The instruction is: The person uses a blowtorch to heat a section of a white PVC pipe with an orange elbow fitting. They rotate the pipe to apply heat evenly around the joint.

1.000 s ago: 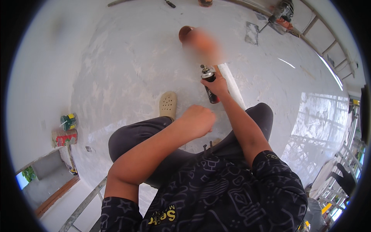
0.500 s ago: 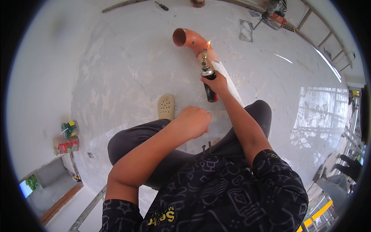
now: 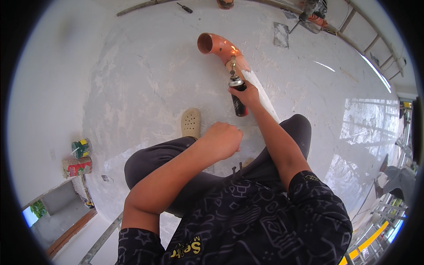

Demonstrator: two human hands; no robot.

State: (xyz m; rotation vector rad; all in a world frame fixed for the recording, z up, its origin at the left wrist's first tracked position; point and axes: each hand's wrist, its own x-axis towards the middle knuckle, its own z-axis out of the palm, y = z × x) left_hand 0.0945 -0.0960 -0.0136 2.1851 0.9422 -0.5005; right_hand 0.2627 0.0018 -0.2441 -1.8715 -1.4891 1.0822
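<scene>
My right hand (image 3: 248, 95) is wrapped round a gas torch, its black canister (image 3: 238, 100) low and its brass nozzle (image 3: 232, 66) pointing away from me. A small orange flame (image 3: 233, 50) burns at the tip, against the orange pipe elbow (image 3: 223, 46). The elbow's open end faces left. It joins a pipe, orange near the joint and then white (image 3: 260, 92), which runs back toward my right knee. My left hand (image 3: 224, 140) hangs in a loose fist above my lap, apart from the torch; nothing sticks out of it.
Far off lie a screwdriver (image 3: 184, 8), a short orange pipe piece (image 3: 225, 4), a flat grey plate (image 3: 281, 35) and a power tool (image 3: 314, 13). A ladder (image 3: 373, 39) lies at far right. Two buckets (image 3: 77, 167) stand left. Another person (image 3: 401, 183) is at the right edge.
The flame has shifted slightly left, from the elbow's right side onto its upper face, as the torch tilts a little. My left hand has hardly moved. The person at right has moved.
</scene>
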